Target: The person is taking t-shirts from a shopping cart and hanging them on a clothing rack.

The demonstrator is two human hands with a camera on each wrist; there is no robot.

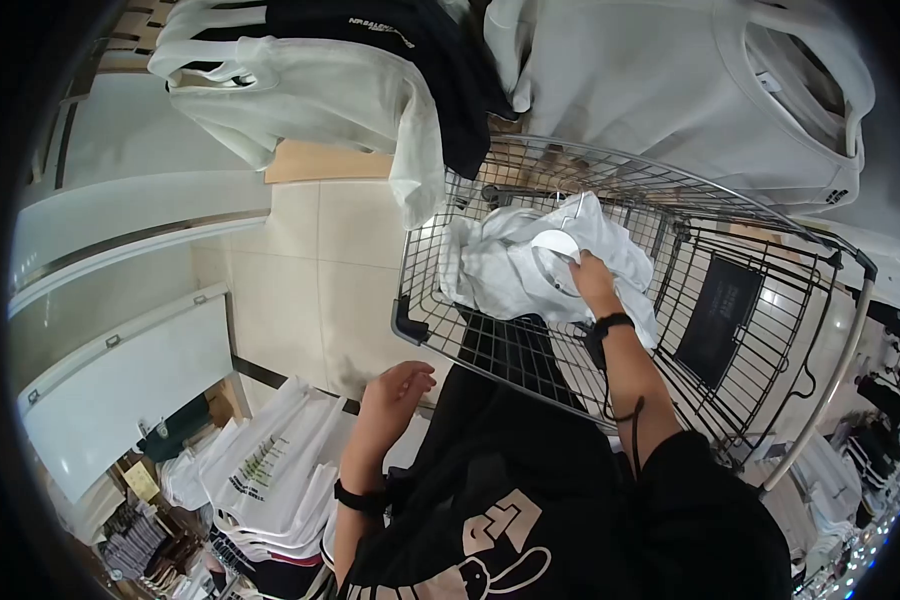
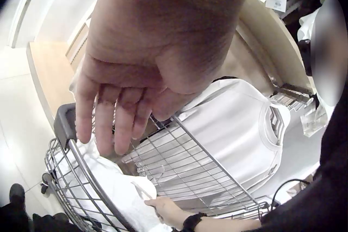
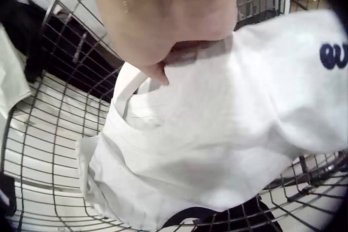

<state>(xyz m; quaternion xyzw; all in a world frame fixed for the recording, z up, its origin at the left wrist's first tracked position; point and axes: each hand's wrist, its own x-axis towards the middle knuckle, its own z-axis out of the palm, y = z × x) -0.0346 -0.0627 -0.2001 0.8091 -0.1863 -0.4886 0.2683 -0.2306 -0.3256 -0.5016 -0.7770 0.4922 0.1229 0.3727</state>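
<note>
In the head view, the right hand (image 1: pixel 592 281) reaches into a wire shopping cart (image 1: pixel 416 330), its fingers sunk into a crumpled white shirt (image 1: pixel 510 265) that lies in the basket against the left-hand wall. The left hand (image 1: pixel 400 385) hangs just outside the cart's near corner with loose fingers, holding nothing. White tops (image 1: pixel 670 90) and a black garment (image 1: pixel 460 90) hang above the cart. A stack of folded shirts (image 1: pixel 270 470) lies low on the left, and a black sign (image 1: pixel 720 315) hangs on the cart's far end.

In the left wrist view, the left hand (image 2: pixel 117 101) is spread, with its fingers pointing down over the cart's rim (image 2: pixel 64 126) and apart from it. Below, the right hand (image 2: pixel 168 210) rests on the white shirt (image 2: pixel 111 186) inside the basket.

In the right wrist view, the right hand (image 3: pixel 163 20) pinches the white shirt (image 3: pixel 217 139) near its neckband, fingers curled into the cloth. The shirt lies on the wire floor (image 3: pixel 43 128) over something dark, and a dark blue print (image 3: pixel 331 55) shows at its edge.
</note>
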